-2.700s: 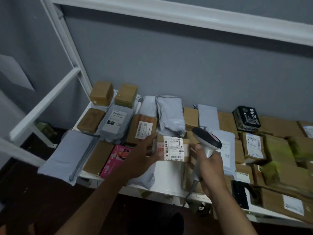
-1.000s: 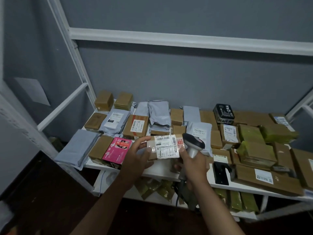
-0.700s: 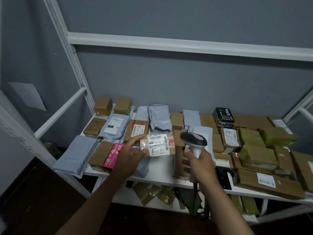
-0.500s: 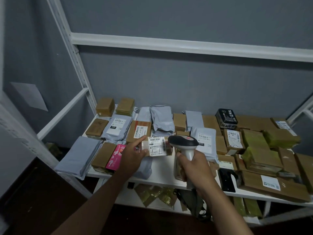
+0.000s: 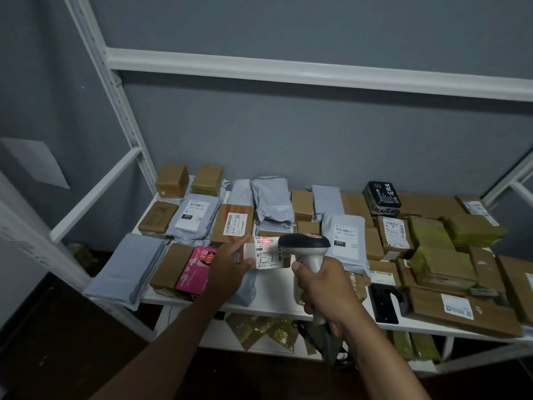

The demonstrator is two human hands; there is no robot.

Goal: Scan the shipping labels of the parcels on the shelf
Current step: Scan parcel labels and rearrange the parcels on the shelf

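Holding small brown box (image 5: 266, 253) up over shelf (image 5: 277, 287) front edge, left hand (image 5: 230, 265) fingers clamped on its left end. Pointing scanner (image 5: 305, 246) leftward, right hand (image 5: 324, 284) fingers wrapped on grip. Red beam landing on white paper label (image 5: 266, 252), just beside scanner head. Box long axis running left-right; cardboard, taped, glossy.
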